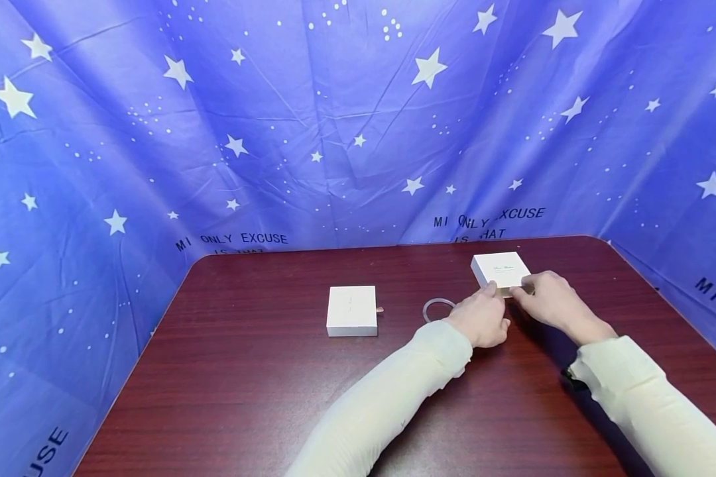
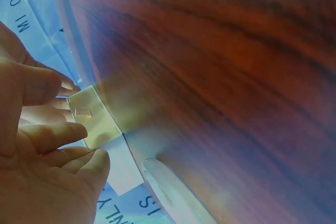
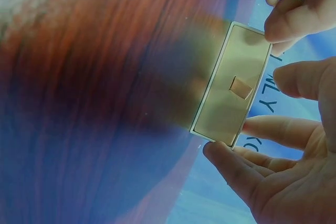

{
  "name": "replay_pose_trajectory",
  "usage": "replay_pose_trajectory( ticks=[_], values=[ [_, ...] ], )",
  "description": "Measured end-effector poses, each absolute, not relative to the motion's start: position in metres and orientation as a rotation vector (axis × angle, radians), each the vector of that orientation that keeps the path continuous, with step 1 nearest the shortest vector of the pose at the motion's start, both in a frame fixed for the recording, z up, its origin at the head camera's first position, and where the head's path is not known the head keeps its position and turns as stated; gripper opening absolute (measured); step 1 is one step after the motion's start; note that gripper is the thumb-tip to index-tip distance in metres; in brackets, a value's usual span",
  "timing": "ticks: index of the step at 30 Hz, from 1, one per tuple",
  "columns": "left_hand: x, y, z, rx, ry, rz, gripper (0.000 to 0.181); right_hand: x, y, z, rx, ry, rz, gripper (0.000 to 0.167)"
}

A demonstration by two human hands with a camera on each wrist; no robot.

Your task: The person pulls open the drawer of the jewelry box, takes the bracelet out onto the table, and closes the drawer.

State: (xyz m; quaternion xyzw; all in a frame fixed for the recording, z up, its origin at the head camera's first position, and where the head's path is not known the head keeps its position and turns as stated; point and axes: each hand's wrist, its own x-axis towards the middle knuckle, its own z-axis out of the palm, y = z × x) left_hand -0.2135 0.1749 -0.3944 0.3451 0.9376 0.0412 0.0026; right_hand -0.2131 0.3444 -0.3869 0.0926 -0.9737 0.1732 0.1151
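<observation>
In the head view, right of centre: a white box (image 1: pixel 502 269) on the table (image 1: pixel 244 377), held at its near edge between left hand (image 1: pixel 480 317) and right hand (image 1: pixel 551 301). Left of centre: a second white box (image 1: pixel 352 310), untouched, with a small ribbon tab (image 1: pixel 380 310) at its right side; finished or waiting, cannot tell. Just beside the left hand, a pale loop (image 1: pixel 425 311), too unclear to name.

In the left wrist view, at left: a gold end panel (image 2: pixel 104 128) with a folded tab (image 2: pixel 83 112), left hand clasped about the lower corner.

In the right wrist view, right of centre: gold end panel apparently level with its white surround, right hand clasped about the lower end, no fingertip on the folded tab. Judged closed; already pushed home or not yet drawn out, cannot tell.
</observation>
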Motion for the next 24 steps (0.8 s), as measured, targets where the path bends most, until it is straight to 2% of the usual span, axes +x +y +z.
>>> replay_pose_trajectory(
  ticks=[7, 14, 24],
  values=[
    [-0.2111, 0.1735, -0.3936, 1.084, 2.924, 0.125, 0.026, -0.2093, 0.3433, -0.3855, 0.267, -2.85, 0.496, 0.03],
    [-0.2081, 0.173, -0.394, 1.073, 2.914, 0.121, 0.029, -0.2077, 0.344, -0.3874, 0.247, -2.856, 0.497, 0.02],
    [-0.204, 0.173, -0.3942, 1.063, 2.914, 0.116, 0.033, -0.2036, 0.3446, -0.3865, 0.245, -2.878, 0.496, 0.03]
  ],
)
